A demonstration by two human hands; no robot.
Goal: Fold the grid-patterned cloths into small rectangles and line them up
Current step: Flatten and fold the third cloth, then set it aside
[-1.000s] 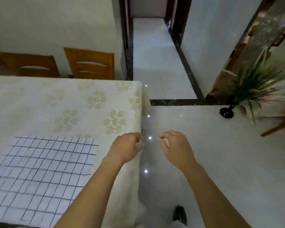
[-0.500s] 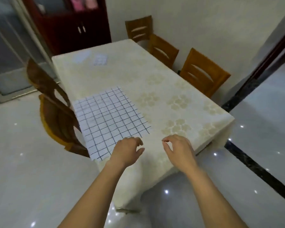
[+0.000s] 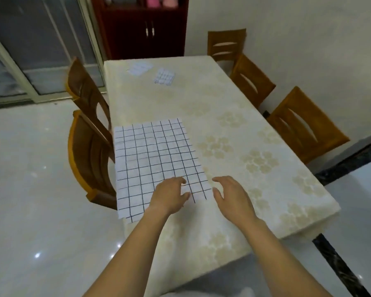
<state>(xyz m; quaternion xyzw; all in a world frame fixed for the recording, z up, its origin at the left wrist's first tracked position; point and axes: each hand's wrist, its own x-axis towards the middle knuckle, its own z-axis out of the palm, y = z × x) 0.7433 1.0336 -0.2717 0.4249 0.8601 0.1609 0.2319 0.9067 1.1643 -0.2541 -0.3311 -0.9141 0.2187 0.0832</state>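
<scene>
The unfolded grid cloth lies flat along the bench's left edge, long axis running away from us. Our left grip, loosely curled and empty, is over its near right corner; our right grip, equally slack, just beside it.

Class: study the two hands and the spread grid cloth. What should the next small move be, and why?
Probably pinch the large grid cloth's near edge to begin a fold: it lies flat and unfolded, the left hand is over its near right corner, the right hand just beside it, both empty.
</scene>
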